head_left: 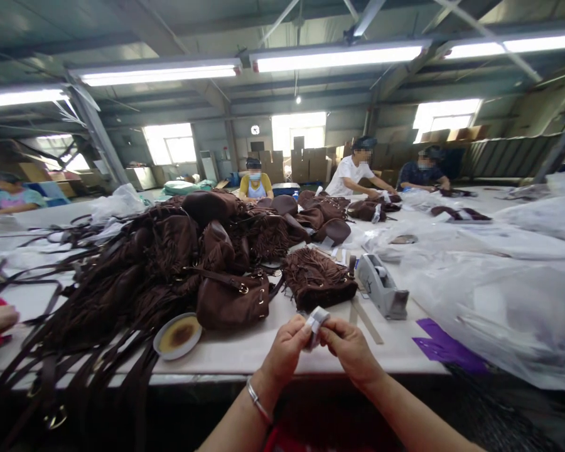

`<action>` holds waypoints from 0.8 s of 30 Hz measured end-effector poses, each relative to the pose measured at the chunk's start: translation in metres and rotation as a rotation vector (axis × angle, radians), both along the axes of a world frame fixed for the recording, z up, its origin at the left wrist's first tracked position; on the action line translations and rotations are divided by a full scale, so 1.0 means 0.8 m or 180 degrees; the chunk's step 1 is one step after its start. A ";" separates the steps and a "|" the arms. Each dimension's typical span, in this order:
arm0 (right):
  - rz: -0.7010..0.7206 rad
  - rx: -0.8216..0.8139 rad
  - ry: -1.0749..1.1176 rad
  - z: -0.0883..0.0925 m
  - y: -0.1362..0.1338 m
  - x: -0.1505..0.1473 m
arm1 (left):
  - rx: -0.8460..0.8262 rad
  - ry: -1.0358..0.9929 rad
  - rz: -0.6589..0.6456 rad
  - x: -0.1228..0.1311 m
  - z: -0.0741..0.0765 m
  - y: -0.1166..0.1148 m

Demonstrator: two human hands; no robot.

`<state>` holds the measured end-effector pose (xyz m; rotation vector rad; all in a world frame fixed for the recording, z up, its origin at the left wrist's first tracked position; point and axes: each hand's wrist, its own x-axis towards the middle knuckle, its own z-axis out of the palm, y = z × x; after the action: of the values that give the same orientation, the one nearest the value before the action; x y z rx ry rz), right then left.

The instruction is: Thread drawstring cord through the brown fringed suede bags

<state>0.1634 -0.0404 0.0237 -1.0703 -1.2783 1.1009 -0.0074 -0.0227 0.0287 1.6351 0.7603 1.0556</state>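
Observation:
Near the table's front edge, my left hand (285, 348) is closed on a small whitish bundle (318, 317) that looks like folded strips or tags. The fingers of my right hand (351, 348) pinch its other side. Its lower part is partly hidden by my fingers, so I cannot tell its exact kind. Just behind it lies a dark brown fringed bag (317, 276). To the left of that sits a smooth brown drawstring bag (235, 300) with metal eyelets and a buckle. A grey tape dispenser (381, 289) stands beyond my right hand.
A heap of brown bags (169, 245) with trailing straps covers the left side. A round dish (177, 336) has a yellow, brown-stained inside. Clear plastic bags (513, 301) and a purple piece (447, 342) lie right. Another person's hand (0, 319) is far left; several people work across the table.

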 end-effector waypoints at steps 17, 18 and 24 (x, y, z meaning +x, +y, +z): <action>-0.0303 0.0888 -0.3342 -0.057 0.008 0.078 | 0.2267 0.3907 0.0483 -0.040 0.000 0.041; -0.0211 0.0925 -0.3482 -0.060 0.012 0.086 | 0.2229 0.4090 0.0765 -0.039 -0.006 0.047; -0.0249 0.0808 -0.4118 -0.079 0.054 0.131 | 0.1984 0.4050 0.1249 0.012 -0.012 0.041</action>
<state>0.2679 0.0026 -0.0394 -1.6726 -2.2350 0.0346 0.0024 0.0099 0.0190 2.7906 1.7293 0.3670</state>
